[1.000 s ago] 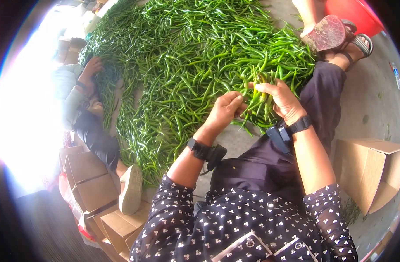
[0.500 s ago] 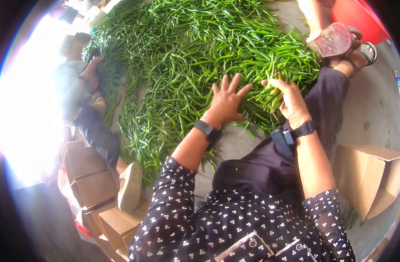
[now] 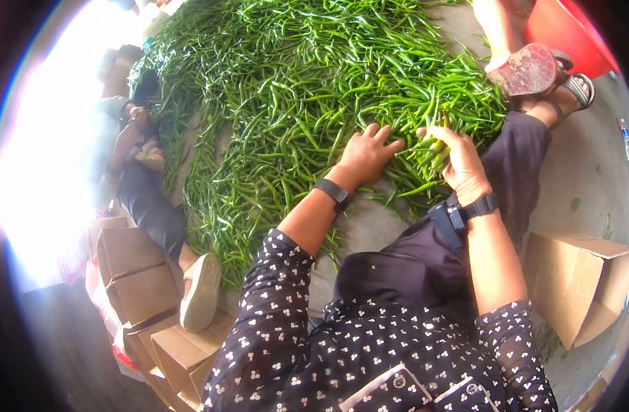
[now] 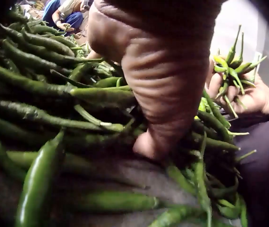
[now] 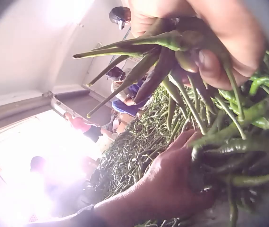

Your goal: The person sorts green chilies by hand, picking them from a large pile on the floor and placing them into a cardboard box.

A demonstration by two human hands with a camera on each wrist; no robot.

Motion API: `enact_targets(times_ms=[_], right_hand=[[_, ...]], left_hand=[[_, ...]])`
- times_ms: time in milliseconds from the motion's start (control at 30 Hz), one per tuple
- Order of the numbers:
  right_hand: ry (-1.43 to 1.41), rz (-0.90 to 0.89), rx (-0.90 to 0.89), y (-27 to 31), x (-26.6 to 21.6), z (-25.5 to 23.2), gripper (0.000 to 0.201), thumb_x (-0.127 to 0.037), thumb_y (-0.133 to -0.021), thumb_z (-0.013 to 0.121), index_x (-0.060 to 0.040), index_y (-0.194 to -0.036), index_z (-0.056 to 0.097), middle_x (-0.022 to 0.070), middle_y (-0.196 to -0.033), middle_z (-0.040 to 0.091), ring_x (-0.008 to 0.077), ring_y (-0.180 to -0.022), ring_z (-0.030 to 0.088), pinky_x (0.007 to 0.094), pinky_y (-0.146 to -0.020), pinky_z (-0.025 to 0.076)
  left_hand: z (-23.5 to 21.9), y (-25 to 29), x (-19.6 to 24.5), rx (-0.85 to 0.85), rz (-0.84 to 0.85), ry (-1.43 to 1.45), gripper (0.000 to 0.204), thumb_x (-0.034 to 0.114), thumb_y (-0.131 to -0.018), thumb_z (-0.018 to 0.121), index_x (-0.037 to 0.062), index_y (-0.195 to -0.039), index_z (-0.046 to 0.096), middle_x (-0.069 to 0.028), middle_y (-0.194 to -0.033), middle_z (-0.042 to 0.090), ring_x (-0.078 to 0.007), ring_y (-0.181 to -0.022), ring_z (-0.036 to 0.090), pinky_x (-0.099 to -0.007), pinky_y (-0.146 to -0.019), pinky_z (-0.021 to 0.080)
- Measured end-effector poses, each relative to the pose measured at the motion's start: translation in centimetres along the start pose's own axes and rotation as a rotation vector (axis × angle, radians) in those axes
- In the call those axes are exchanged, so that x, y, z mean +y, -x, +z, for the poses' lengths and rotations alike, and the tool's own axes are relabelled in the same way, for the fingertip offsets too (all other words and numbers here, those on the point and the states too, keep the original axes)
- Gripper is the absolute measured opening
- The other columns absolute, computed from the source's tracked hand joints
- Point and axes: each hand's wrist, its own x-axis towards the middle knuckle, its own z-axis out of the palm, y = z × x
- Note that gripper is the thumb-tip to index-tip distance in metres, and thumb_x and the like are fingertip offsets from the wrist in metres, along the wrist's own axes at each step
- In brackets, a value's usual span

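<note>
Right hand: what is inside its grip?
A bunch of chilies; their stems jut out of the right hand in both wrist views. The parts wrapped in its grip are covered, so how many it holds cannot be told.

The peppers (image 3: 294, 103) are viewed from above by the head camera, faced forward and down; the left hand (image 4: 160, 71) and right hand (image 5: 234, 35) are seen close up from their wrists; both hands are shared by all views.
</note>
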Motion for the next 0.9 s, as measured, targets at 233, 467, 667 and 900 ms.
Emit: enact_targets(times_ms=[233,467,667,900], right_hand=[[0.022,-0.018,0.069,-0.2,-0.1,-0.7,0.014,-0.016,-0.077,0.061,-0.0041,-0.083,0.064,0.0036,-0.073,0.062,0.0112,-0.057,0.055,0.0243,-0.05,0.045],[-0.011,-0.011,0.094,-0.1,-0.1,-0.4,0.013,-0.014,-0.076,0.062,-0.0047,-0.085,0.063,0.0053,-0.077,0.064,0.0102,-0.059,0.054,0.0243,-0.049,0.044],[-0.028,-0.047,0.11,-0.3,0.0,-0.5,0.015,-0.016,-0.075,0.063,-0.0036,-0.083,0.065,0.0037,-0.074,0.062,0.0106,-0.06,0.053,0.0243,-0.05,0.043],[-0.012,-0.052,0.105,0.0,-0.2,-0.2,0.015,-0.017,-0.075,0.063,-0.004,-0.082,0.065,0.0032,-0.073,0.061,0.0106,-0.06,0.053,0.0239,-0.05,0.043]], left_hand=[[-1.2,-0.2,-1.8,0.138,-0.047,0.075,0.044,0.01,-0.061,0.064,0.0221,-0.103,0.06,-0.0029,-0.097,0.054,-0.0248,-0.091,0.053,-0.0351,-0.067,0.051],[-5.3,1.0,-7.4,0.458,-0.315,0.12,0.041,0.008,-0.058,0.072,0.0165,-0.097,0.062,-0.0043,-0.1,0.06,-0.0266,-0.095,0.057,-0.0352,-0.077,0.05],[-9.5,4.8,-14.4,0.483,-0.661,-0.083,0.045,0.016,-0.064,0.074,0.0166,-0.107,0.059,-0.0071,-0.111,0.056,-0.0266,-0.105,0.052,-0.0365,-0.087,0.045],[-10.6,11.2,-17.7,0.57,-0.952,-0.301,0.042,0.016,-0.07,0.069,0.0123,-0.111,0.058,-0.0161,-0.125,0.047,-0.0335,-0.119,0.04,-0.0398,-0.097,0.036]])
